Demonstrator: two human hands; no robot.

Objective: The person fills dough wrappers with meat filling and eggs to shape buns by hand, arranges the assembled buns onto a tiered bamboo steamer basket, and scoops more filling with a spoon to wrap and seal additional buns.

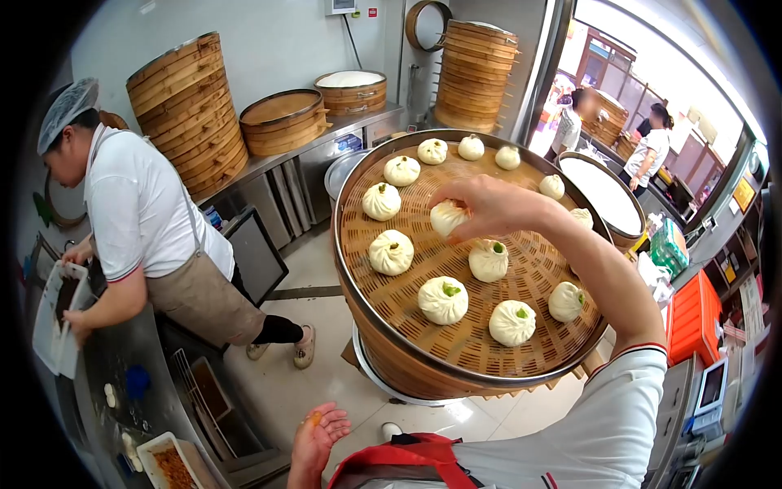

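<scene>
My right hand (489, 205) reaches over a large round bamboo steamer (391, 342), its fingers curled around a pleated bun (449, 218) near the middle. Whether that bun touches the woven base I cannot tell. Around it sit several more white buns, many topped with a bit of green, such as one front bun (442, 301) and one just right of centre (489, 261). Lower down, my left hand (319, 433) is held palm up beside my red apron (399, 460). Its fingers are apart, with an orange smear on them and nothing held.
At left a co-worker (163, 212) in a hairnet holds a white plastic tub (61, 314) over a metal counter (106, 350). A tub of orange filling (171, 464) stands nearby. Steamer stacks (187, 114) line the back. An orange-red crate (692, 316) is at right.
</scene>
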